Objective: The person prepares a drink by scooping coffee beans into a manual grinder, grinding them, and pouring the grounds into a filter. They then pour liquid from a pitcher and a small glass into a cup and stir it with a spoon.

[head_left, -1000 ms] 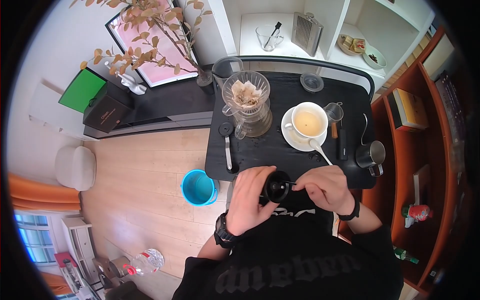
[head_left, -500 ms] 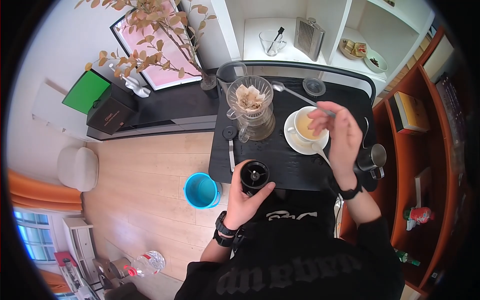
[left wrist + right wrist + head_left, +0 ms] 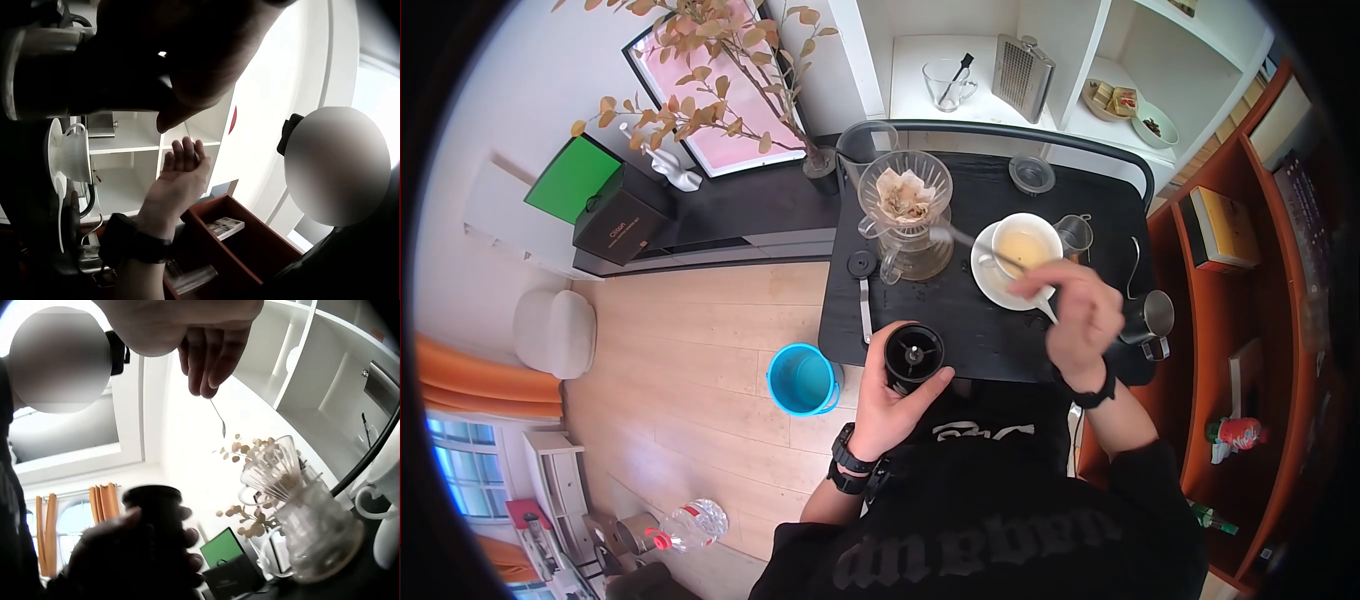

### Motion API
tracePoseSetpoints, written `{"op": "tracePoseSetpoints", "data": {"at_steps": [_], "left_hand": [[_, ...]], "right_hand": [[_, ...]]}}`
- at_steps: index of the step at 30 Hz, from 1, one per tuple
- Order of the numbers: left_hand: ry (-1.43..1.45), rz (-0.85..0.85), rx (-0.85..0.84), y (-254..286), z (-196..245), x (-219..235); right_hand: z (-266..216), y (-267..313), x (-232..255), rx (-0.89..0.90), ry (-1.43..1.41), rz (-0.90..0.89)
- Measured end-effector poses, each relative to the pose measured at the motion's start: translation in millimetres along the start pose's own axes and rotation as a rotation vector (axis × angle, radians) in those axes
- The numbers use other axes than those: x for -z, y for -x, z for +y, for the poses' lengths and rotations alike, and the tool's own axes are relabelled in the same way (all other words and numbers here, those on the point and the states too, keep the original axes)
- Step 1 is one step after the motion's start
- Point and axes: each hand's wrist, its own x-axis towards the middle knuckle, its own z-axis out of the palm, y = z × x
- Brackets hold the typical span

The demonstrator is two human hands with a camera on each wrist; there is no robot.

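My left hand [image 3: 887, 405] grips a black cylindrical hand coffee grinder [image 3: 915, 355], its uncovered top facing up with the central shaft showing. To the right, my right hand [image 3: 1085, 315] pinches the end of a thin long-handled metal spoon [image 3: 217, 415], blurred in the head view. The spoon reaches across the white cup [image 3: 1028, 245] of pale liquid in that view. That cup stands on a saucer [image 3: 988, 282] with a white spoon [image 3: 1052, 306]. The grinder's crank handle [image 3: 864, 295] lies on the black table [image 3: 990, 350], beyond my left hand.
A ribbed glass dripper [image 3: 865, 195] with a paper filter sits on a glass server [image 3: 918, 260] at the back left. A clear lid [image 3: 1032, 174], a small strainer [image 3: 1076, 235] and a metal pitcher [image 3: 1148, 317] are also there. The blue bucket [image 3: 803, 380] stands on the floor.
My right hand has left the grinder, risen over the cup with the spoon, then come slightly back toward me. My left hand has shifted left and turned the grinder's top upward.
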Motion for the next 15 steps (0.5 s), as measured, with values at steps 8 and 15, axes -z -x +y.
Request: {"op": "tracePoseSetpoints", "data": {"at_steps": [8,15], "left_hand": [[-0.368,-0.059,-0.203,-4,2,1],[-0.396,-0.082,-0.181,-4,1,-1]], "right_hand": [[-15,31,22,0.101,-0.017,-0.282],[-10,44,32,0.003,-0.108,-0.064]]}}
